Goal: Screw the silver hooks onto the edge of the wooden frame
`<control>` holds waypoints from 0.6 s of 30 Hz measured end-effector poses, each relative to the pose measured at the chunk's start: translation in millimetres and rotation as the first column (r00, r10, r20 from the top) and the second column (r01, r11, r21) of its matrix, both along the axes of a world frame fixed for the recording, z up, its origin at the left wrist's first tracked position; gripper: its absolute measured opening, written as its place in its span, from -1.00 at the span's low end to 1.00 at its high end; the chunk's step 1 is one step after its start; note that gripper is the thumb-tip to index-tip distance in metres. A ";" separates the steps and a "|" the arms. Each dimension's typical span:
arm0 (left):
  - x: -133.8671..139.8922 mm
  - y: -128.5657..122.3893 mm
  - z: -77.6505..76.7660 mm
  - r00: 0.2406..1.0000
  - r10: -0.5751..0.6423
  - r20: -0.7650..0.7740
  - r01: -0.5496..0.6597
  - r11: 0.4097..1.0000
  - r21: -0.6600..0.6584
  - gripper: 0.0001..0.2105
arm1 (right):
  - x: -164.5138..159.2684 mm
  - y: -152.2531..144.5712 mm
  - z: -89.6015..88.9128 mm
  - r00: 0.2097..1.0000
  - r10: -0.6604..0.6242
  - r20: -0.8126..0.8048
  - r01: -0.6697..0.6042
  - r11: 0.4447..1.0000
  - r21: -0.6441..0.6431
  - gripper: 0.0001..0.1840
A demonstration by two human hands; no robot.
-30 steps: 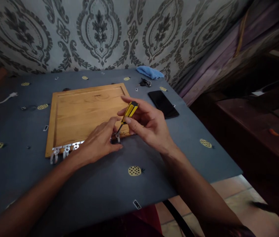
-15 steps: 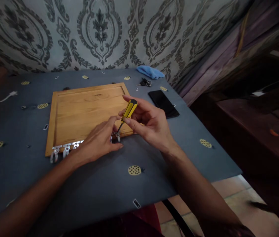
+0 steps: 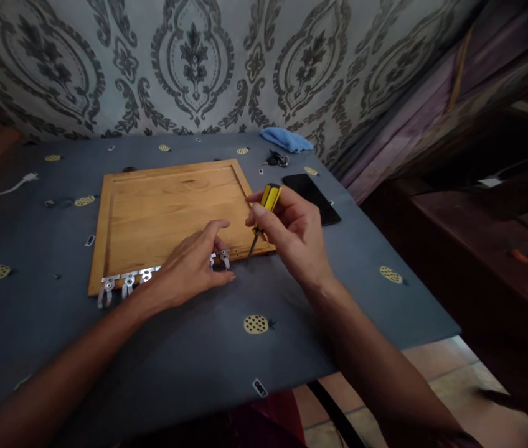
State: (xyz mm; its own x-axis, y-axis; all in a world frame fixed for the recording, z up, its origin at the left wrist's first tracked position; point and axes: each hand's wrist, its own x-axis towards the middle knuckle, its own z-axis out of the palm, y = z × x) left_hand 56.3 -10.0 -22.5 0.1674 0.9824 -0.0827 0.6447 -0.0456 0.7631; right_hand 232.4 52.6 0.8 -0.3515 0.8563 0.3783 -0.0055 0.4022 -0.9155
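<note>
A yellow-and-black screwdriver (image 3: 271, 198) is pinched between the thumb and fingers of my right hand (image 3: 296, 233). Its thin shaft slants down, with the tip just off the near edge of a framed wooden panel (image 3: 165, 202). Along that edge runs a row of shiny metal clips (image 3: 128, 282) with bent prongs, partly covered by my left hand (image 3: 189, 264). The left hand lies across the row, thumb and index finger spread around the clip at the right end. Its other fingers are mostly hidden.
A black phone (image 3: 313, 198) lies right of the panel, behind my right hand. Keys (image 3: 276, 159) and a blue cloth (image 3: 287, 140) are at the back. A white cable (image 3: 9, 188) crosses the left of the table (image 3: 189, 354), which has a pineapple-print cover.
My right hand has moved the screwdriver rightward, lifting its tip away from the right-end clip. The left hand stays in place over the row. The view has shifted slightly.
</note>
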 end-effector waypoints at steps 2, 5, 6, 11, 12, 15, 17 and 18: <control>0.3 0.3 0.9 1.000 0.003 -0.003 -0.003 1.000 -0.001 -0.23 | -0.2 3.0 -1.6 0.996 0.047 0.072 -0.046 0.999 -0.005 -0.71; -0.2 0.0 0.7 1.000 0.004 -0.005 -0.004 1.000 0.019 -0.26 | -1.1 6.3 -4.9 0.971 0.106 0.214 -0.110 0.994 0.006 -0.59; -0.5 -0.2 0.0 1.000 0.001 0.000 -0.001 1.000 0.025 -0.27 | -1.7 6.7 -5.9 0.962 0.117 0.246 -0.125 0.992 0.014 -0.56; -2.1 -0.8 -5.0 1.000 -0.017 -0.012 0.018 0.998 0.061 -0.31 | -6.6 1.7 -5.4 0.985 0.120 0.126 -0.130 0.988 0.080 -0.56; -2.1 -0.8 -5.7 1.000 -0.016 -0.018 0.017 0.998 0.067 -0.31 | -7.5 -0.1 -4.2 0.990 0.107 0.090 -0.115 0.989 0.092 -0.58; -1.9 -0.8 -6.0 1.000 -0.011 -0.016 0.012 0.998 0.067 -0.27 | -9.0 -5.2 -1.2 0.999 0.042 0.011 -0.043 0.993 0.113 -0.63; -1.6 -0.8 -5.5 1.000 -0.009 -0.018 0.010 0.998 0.065 -0.27 | -9.1 -7.4 -0.6 1.000 0.000 -0.021 0.002 0.992 0.128 -0.65; -1.5 -0.7 -5.2 1.000 -0.010 -0.020 0.011 0.998 0.067 -0.27 | -8.9 -8.1 -0.8 0.999 -0.017 -0.030 0.021 0.990 0.138 -0.67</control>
State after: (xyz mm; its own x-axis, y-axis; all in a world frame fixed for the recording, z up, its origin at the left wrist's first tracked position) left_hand 54.8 -10.8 -27.7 0.1765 0.9841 -0.0199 0.6590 -0.1031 0.7451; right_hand 223.5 44.4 0.1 -0.3227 0.8017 0.5030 -0.0217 0.5251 -0.8508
